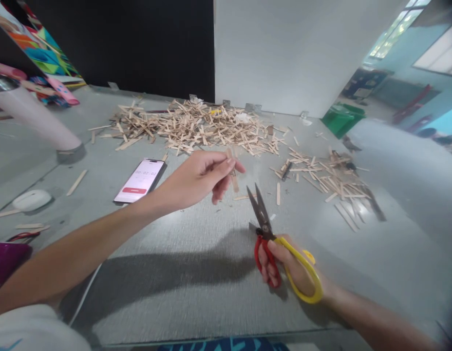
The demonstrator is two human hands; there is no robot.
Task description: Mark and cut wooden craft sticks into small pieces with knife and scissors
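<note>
Gray tabletop (175, 312) beneath both hands, black panel (138, 48) and white panel (284, 53) upright beyond. Heap of flat wooden sticks (202, 127) just past the left hand (209, 176). Scissors (263, 215) gripped by red and yellow handles in the right hand (297, 270), blades parted toward the left. Smartphone (140, 181), screen lit, left of the left hand. Pinched between left thumb and fingers, thin wooden piece (235, 182), blurred; exact count unclear.

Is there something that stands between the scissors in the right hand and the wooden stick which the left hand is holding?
Nothing visible stands between the scissors in the right hand and the wooden stick in the left hand. A loose stick lies on the table there.
</note>
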